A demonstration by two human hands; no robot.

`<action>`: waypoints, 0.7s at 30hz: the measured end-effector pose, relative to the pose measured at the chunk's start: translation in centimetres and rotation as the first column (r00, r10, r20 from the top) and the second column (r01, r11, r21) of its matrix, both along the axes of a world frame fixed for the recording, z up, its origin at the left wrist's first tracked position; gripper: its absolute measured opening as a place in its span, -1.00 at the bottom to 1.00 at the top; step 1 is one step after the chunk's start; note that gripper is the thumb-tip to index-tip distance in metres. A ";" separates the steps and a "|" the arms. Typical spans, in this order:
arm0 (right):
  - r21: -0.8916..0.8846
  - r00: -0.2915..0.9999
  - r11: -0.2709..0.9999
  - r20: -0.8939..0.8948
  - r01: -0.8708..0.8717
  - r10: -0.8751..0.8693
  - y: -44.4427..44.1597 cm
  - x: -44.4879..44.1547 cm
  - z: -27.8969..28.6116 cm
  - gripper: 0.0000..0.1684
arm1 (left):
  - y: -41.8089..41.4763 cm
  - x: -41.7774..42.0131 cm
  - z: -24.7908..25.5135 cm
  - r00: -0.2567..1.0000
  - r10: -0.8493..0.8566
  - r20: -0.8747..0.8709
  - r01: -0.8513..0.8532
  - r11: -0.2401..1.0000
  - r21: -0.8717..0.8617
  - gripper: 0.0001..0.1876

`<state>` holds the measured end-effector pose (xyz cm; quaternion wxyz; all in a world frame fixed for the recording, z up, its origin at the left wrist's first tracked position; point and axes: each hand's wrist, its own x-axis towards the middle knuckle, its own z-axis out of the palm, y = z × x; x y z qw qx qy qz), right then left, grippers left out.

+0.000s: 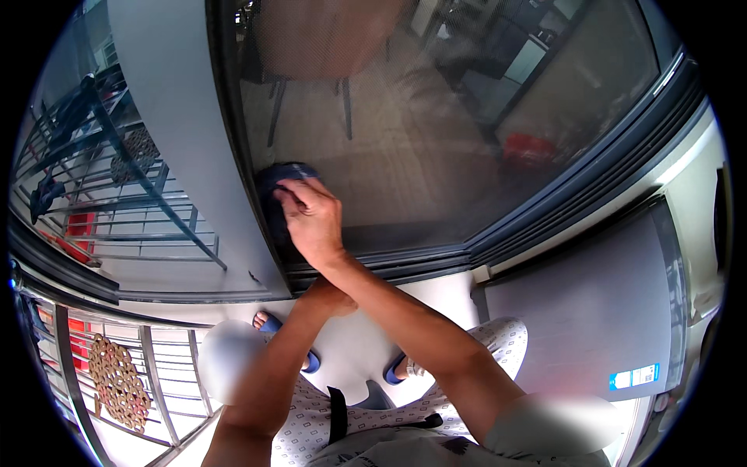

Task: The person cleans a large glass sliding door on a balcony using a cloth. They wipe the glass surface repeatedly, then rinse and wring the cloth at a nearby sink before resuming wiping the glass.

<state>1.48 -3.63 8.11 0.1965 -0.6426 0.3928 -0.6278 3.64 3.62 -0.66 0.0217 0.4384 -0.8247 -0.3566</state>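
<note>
My right hand (312, 219) presses a dark blue cloth (279, 175) against the lower left part of a glass door pane (397, 192), beside the dark frame. Its fingers are bent over the cloth. My left hand (335, 300) is lower, under my right forearm, close to the bottom rail of the door. The right forearm crosses over it, and its fingers are mostly hidden, so I cannot tell whether it holds anything.
A grey panel-like appliance or cabinet (583, 303) with a label stands at the right. At the left are a metal railing (147, 373) and a round woven mat (119, 382). Through the glass, a chair (327, 41) and a red object (528, 150) show.
</note>
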 end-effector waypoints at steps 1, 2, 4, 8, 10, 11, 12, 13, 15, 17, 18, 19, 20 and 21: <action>-0.057 0.998 0.997 -0.034 0.052 -0.054 -0.1 -1.4 0.9 -0.86 | 0.0 -0.1 1.2 0.999 0.014 0.033 -0.015 0.999 0.032 -0.62; -0.093 0.994 0.990 -0.033 0.102 -0.106 -0.5 -3.4 1.5 -0.87 | 0.1 -0.3 2.2 0.998 0.015 0.059 -0.018 0.998 0.055 -0.55; -0.127 0.979 0.971 0.023 0.202 -0.201 -1.7 -7.9 3.3 -0.86 | 0.2 -0.6 2.5 0.998 0.012 0.066 -0.015 0.999 0.046 -0.44; -0.016 0.896 0.935 0.292 0.354 -0.334 -3.3 -17.5 9.1 -0.82 | 0.4 -0.7 3.0 0.996 -0.018 0.089 0.012 0.998 0.060 -0.34; 0.004 0.821 0.907 0.422 0.422 -0.384 -4.8 -21.9 10.3 -0.85 | 0.5 -1.0 2.9 0.994 -0.034 0.100 0.027 0.997 0.073 -0.34; -0.016 0.795 0.884 0.446 0.467 -0.411 -5.6 -23.3 10.2 -0.85 | 0.5 -1.0 2.9 0.994 -0.038 0.103 0.030 0.997 0.075 -0.34; -0.037 0.767 0.859 0.470 0.511 -0.436 -6.5 -24.2 9.6 -0.85 | 0.6 -1.0 2.9 0.994 -0.038 0.100 0.031 0.997 0.067 -0.35; -0.133 0.796 0.820 0.371 0.556 -0.479 -7.2 -25.2 8.8 -0.86 | 0.6 -1.5 2.9 0.995 -0.045 0.094 0.039 0.997 0.061 -0.35; -0.114 0.853 0.871 0.296 0.478 -0.430 -5.7 -19.0 9.3 -0.86 | 0.7 -0.9 2.5 0.994 -0.014 0.104 0.007 0.998 0.067 -0.34; -0.171 0.876 0.860 0.130 0.480 -0.464 -4.7 -14.4 9.1 -0.82 | 0.4 -1.0 2.7 0.995 -0.018 0.099 0.011 0.997 0.070 -0.35; -0.186 0.916 0.908 0.225 0.376 -0.333 -3.8 -11.1 9.6 -0.83 | 0.3 -1.1 3.1 0.995 -0.030 0.094 0.023 0.997 0.076 -0.36; -0.308 0.898 0.845 0.107 0.437 -0.426 -3.4 -8.5 9.7 -0.85 | 0.2 -0.9 3.2 0.996 -0.036 0.087 0.029 0.996 0.083 -0.37; -0.337 0.906 0.857 -0.024 0.390 -0.422 -2.5 -6.3 9.9 -0.85 | 0.1 -0.9 3.3 0.996 -0.044 0.078 0.036 0.995 0.091 -0.38; -0.293 0.949 0.910 -0.025 0.294 -0.315 -2.1 -3.8 9.7 -0.84 | -0.1 -0.7 3.0 0.997 -0.047 0.065 0.040 0.994 0.102 -0.39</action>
